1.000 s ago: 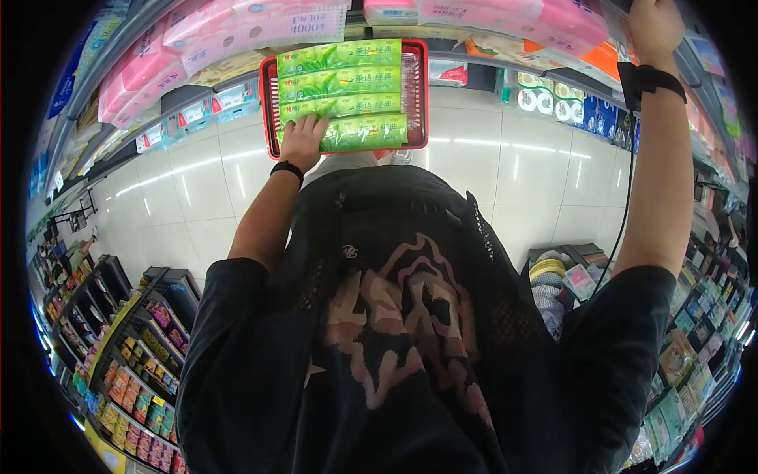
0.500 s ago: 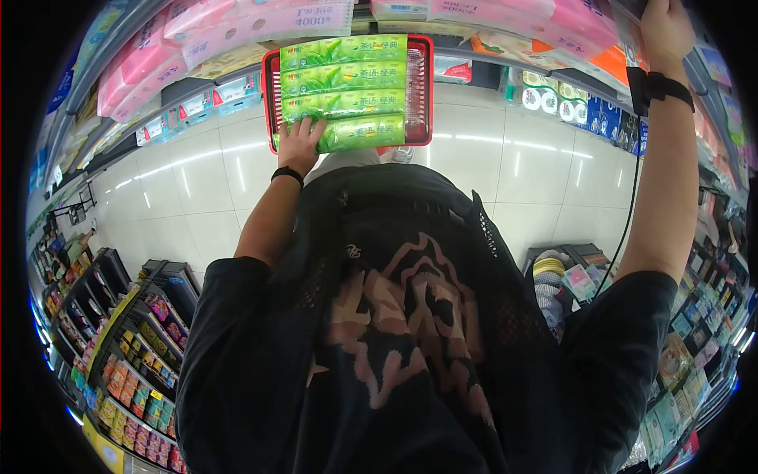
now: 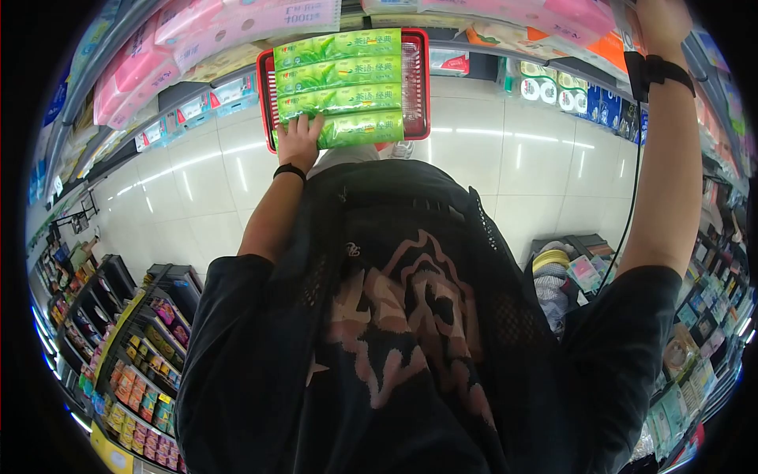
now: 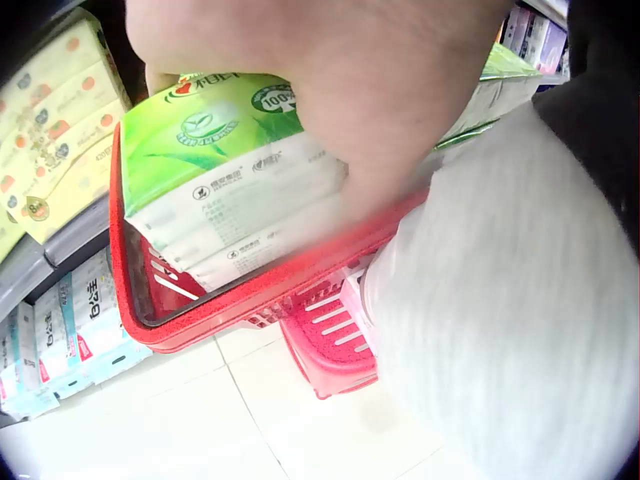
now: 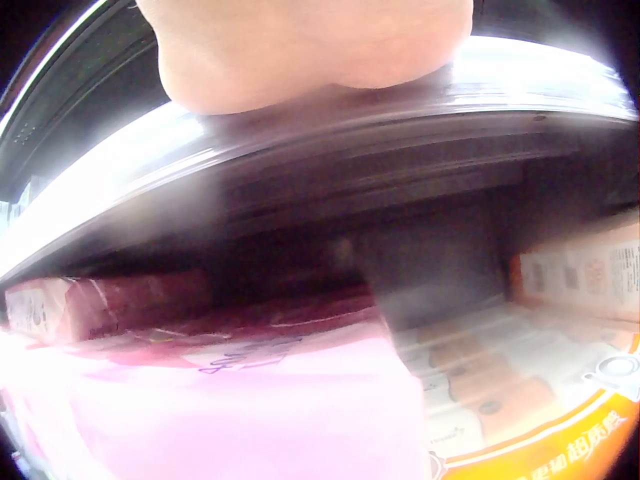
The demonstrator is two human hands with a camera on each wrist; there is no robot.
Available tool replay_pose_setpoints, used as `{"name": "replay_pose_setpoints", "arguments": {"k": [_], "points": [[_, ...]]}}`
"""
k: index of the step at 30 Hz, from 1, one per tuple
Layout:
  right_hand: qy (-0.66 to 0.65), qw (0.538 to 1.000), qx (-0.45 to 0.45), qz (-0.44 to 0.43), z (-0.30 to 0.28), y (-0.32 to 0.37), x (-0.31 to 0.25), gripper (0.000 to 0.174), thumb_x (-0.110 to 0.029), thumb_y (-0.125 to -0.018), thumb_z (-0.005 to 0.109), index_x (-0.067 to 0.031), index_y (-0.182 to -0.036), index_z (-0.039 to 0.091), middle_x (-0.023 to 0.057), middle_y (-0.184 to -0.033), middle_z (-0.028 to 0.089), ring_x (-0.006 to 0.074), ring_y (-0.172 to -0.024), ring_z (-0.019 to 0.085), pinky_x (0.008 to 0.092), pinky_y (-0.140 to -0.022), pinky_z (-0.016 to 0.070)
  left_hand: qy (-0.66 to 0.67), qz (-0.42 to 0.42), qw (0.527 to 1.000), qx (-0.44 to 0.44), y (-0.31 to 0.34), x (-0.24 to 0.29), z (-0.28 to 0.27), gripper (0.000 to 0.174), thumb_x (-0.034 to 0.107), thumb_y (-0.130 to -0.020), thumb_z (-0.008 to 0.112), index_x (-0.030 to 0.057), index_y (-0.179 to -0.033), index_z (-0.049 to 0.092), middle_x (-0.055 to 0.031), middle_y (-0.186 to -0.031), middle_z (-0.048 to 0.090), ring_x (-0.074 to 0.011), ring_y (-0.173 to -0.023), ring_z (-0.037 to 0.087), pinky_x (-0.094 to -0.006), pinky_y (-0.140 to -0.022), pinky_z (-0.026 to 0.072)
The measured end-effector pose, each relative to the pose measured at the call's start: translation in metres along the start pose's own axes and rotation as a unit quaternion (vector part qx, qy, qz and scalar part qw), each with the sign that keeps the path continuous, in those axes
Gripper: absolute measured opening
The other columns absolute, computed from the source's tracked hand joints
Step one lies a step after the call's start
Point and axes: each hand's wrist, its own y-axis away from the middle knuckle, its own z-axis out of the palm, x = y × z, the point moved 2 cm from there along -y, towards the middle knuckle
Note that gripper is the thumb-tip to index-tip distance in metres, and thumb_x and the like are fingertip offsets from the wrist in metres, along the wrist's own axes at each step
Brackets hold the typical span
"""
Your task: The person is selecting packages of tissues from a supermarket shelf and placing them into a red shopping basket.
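My left hand (image 3: 299,141) rests on the nearest of several green tissue packs (image 3: 339,73) lined up in a red basket (image 3: 425,87), fingers spread over its top. In the left wrist view the same hand (image 4: 330,70) lies across a green and white pack (image 4: 215,150), thumb low along its side beside the basket's red rim (image 4: 220,325). Raised at the upper right, my right hand (image 3: 666,24) is at the shelf, its fingertips hidden. The right wrist view shows a part of this hand (image 5: 310,50) against a shelf edge (image 5: 330,125); whether it holds anything cannot be told.
Pink tissue packs (image 3: 268,25) fill the shelf above the basket. Rolls (image 3: 545,88) and blue packs stand lower right. Pale tiled floor (image 3: 466,166) lies below. Display racks (image 3: 130,355) stand lower left, and a bag with goods (image 3: 553,268) is at the right.
The basket and packs sit slightly higher in the head view, with my left hand still on the nearest pack. My right hand has shifted a little to the right and up.
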Motion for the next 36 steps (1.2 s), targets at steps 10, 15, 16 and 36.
{"name": "replay_pose_setpoints", "arguments": {"k": [10, 15, 16, 36], "points": [[-0.004, 1.0, 0.013, -0.01, 0.0026, -0.0002, 0.0024, 0.038, -0.025, -0.098, 0.052, 0.0042, -0.075, 0.057, 0.0315, -0.078, 0.063, 0.0548, -0.073, 0.056, 0.0636, -0.07, 0.044, -0.008, 0.012, 1.0, -0.003, -0.0003, 0.0005, -0.0007, 0.063, 0.014, -0.095, 0.058, 0.0251, -0.155, 0.042, -0.0071, -0.128, 0.056, -0.0287, -0.123, 0.056, -0.0577, -0.106, 0.0399], [-0.017, 1.0, 0.024, -0.002, 0.003, 0.0001, -0.0014, 0.037, -0.023, -0.098, 0.053, 0.0047, -0.074, 0.057, 0.032, -0.078, 0.063, 0.0546, -0.072, 0.057, 0.0634, -0.069, 0.0448, 0.007, 0.025, 0.999, 0.032, -0.0011, -0.0013, 0.0003, 0.063, 0.013, -0.093, 0.06, 0.0247, -0.153, 0.045, -0.0068, -0.125, 0.056, -0.0285, -0.119, 0.057, -0.0559, -0.105, 0.0408], [-0.013, 1.0, 0.022, -0.006, 0.0021, 0.0001, -0.0023, 0.036, -0.022, -0.098, 0.053, 0.0046, -0.074, 0.057, 0.0319, -0.078, 0.063, 0.0545, -0.071, 0.057, 0.0634, -0.069, 0.0451, 0.008, 0.025, 0.999, 0.032, 0.0, -0.0011, 0.0007, 0.063, 0.013, -0.093, 0.06, 0.0247, -0.153, 0.045, -0.0068, -0.125, 0.056, -0.0285, -0.119, 0.057, -0.0559, -0.105, 0.0408], [-0.013, 1.0, 0.008, -0.002, 0.0039, -0.0004, 0.0009, 0.036, -0.023, -0.099, 0.051, 0.0043, -0.077, 0.059, 0.0312, -0.08, 0.063, 0.0537, -0.074, 0.058, 0.0632, -0.07, 0.0457, 0.024, 0.033, 0.997, 0.063, -0.0035, -0.0015, 0.0036, 0.056, 0.011, -0.093, 0.058, 0.0223, -0.147, 0.05, -0.0065, -0.12, 0.06, -0.0287, -0.114, 0.059, -0.0536, -0.102, 0.0421]]}}
